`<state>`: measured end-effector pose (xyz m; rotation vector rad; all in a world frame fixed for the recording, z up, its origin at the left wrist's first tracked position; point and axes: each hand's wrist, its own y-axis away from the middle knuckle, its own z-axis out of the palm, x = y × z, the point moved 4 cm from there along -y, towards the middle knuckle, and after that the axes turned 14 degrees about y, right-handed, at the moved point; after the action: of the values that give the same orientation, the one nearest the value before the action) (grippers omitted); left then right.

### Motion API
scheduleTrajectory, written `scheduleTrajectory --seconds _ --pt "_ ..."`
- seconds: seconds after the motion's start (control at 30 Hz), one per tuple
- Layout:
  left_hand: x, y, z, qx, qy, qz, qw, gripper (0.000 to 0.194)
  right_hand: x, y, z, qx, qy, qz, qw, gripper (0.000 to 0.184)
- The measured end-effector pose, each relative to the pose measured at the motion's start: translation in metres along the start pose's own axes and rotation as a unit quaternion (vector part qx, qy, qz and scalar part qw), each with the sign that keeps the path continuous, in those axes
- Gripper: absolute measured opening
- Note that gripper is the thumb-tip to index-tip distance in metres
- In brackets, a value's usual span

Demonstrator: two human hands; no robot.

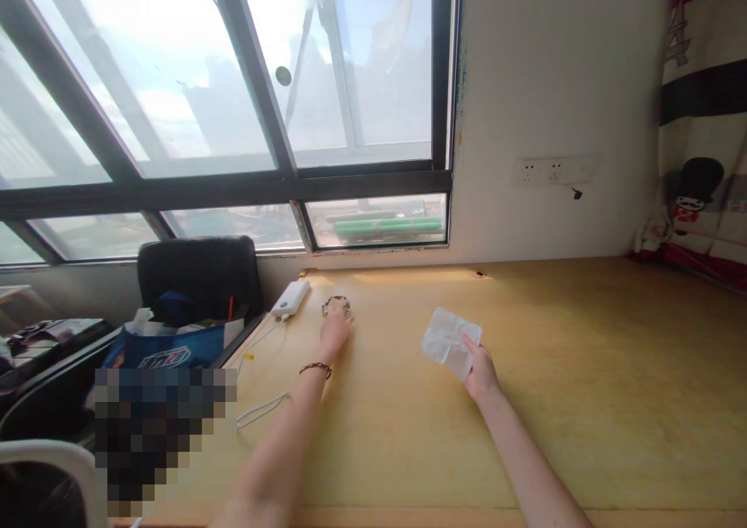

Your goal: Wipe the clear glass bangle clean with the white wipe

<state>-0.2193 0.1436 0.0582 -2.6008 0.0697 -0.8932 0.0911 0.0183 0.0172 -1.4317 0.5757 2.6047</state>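
Observation:
My left hand (335, 330) reaches to the far left part of the wooden table (379, 435). Its fingers are closed on a small silvery and dark ring-shaped bracelet (327, 307) at the tabletop; the fingertips are partly hidden. Around my left wrist sits a thin brown bracelet (316, 367). My right hand (483, 372) pinches the right edge of a translucent, creased plastic bag (448, 340), thumb on top. The bag is held flat above the table, apart from my left hand.
A white power bank (290, 298) with a white cable (262, 410) lies along the table's left edge. Beyond that edge stands a black chair (198, 271) with a blue bag (175, 349). A small dark item (479, 274) lies near the wall, below the sockets (542, 172).

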Motion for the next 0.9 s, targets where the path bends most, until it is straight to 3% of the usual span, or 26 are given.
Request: scheduleTrajectory --seconds 0.13,0.23,0.47,0.63,0.77,0.9 --pt "-0.003 0.001 0.009 -0.012 0.013 0.015 1.000 0.026 -0.001 0.000 0.004 -0.044 -0.028 0.015 0.999 0.026" --pt "0.011 0.020 0.018 -0.030 0.038 0.044 0.998 0.020 -0.005 0.002 0.009 -0.077 -0.059 0.002 0.995 0.035" --pt "0.109 0.093 0.053 -0.075 0.161 0.189 0.966 0.021 -0.016 0.016 0.025 -0.144 -0.017 -0.056 0.988 0.060" --pt "0.161 0.131 0.083 -0.108 0.145 0.276 0.944 0.028 -0.010 0.011 0.021 -0.130 0.018 -0.076 0.988 0.035" --pt "0.167 0.143 0.085 -0.104 0.129 0.329 0.930 0.034 -0.005 0.004 0.012 -0.092 0.009 -0.092 0.991 0.041" --pt "0.155 0.144 0.071 -0.128 0.097 0.371 0.914 0.034 0.005 0.009 0.014 -0.124 0.079 -0.043 0.988 0.038"
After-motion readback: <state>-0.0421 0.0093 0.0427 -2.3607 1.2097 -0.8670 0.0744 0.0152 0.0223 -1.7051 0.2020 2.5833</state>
